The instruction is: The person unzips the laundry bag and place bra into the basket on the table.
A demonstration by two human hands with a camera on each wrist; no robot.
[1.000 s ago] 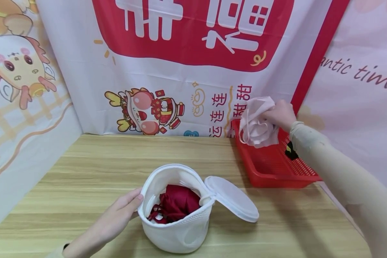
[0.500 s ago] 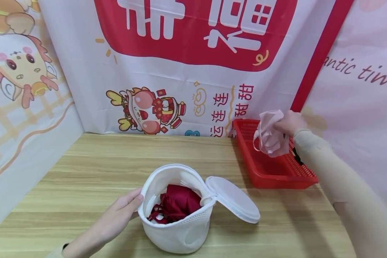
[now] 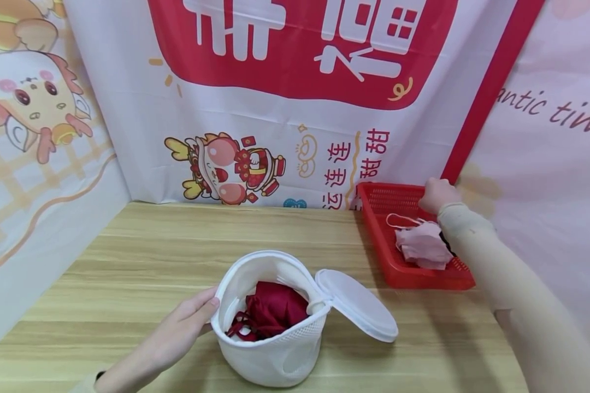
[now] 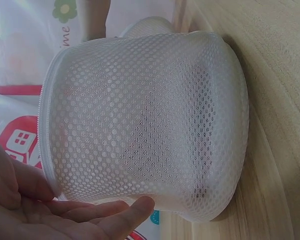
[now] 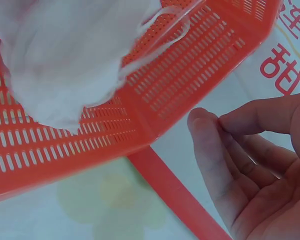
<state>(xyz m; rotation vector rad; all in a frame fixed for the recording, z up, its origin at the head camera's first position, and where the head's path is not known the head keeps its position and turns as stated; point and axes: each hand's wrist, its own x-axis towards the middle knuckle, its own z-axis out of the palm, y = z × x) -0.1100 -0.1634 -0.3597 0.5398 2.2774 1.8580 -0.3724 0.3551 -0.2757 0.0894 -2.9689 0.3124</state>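
My left hand [image 3: 183, 329] pinches the rim of a white mesh laundry bag [image 3: 270, 360], thumb over the edge and fingers along the outer wall [image 4: 125, 125]. Inside the bag lies a dark red, silky garment [image 3: 277, 311] with thin straps. The bag's round lid [image 3: 358, 305] hangs folded out on the right. Over the back right of a red plastic basket [image 3: 398, 273] is my right hand [image 3: 440, 195], holding nothing. Its thumb and index tips meet loosely in the right wrist view, beside the basket's rim. A pale pink garment [image 3: 423, 244] with thin straps lies in the basket.
A small black item [image 3: 445, 243] shows partly behind the pink garment in the basket. The wooden table [image 3: 177, 251] meets a printed cloth backdrop [image 3: 255, 109] at the back, with printed cloths along both sides.
My right hand has lowered the pink garment into the red basket and let go, then stands slightly behind it. The left hand keeps its grip on the bag's rim.
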